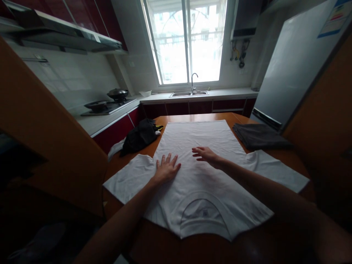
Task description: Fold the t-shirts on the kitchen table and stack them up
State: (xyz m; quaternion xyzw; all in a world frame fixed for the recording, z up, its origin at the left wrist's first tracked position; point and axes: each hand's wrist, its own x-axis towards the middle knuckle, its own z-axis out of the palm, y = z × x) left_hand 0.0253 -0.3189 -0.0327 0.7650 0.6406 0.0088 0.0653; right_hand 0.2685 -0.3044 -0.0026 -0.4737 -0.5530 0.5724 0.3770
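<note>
A white T-shirt (pixel 203 135) lies spread out on the wooden table (pixel 189 118), its neck opening toward me and its hem at the far side. Both sleeves stretch outward, with small wrinkles across the cloth. My left hand (pixel 167 168) rests flat on the left part of the chest, fingers spread. Over the middle of the shirt is my right hand (pixel 206 156), palm turned sideways and fingers extended and apart, holding nothing. Whether it touches the fabric I cannot tell.
Dark clothes (pixel 141 135) lie heaped at the table's left edge. A folded dark grey cloth (pixel 260 135) sits at the right. Beyond stand a stove (pixel 110 107) with pans, a sink (pixel 189 94) beneath the window, and a fridge (pixel 291 62).
</note>
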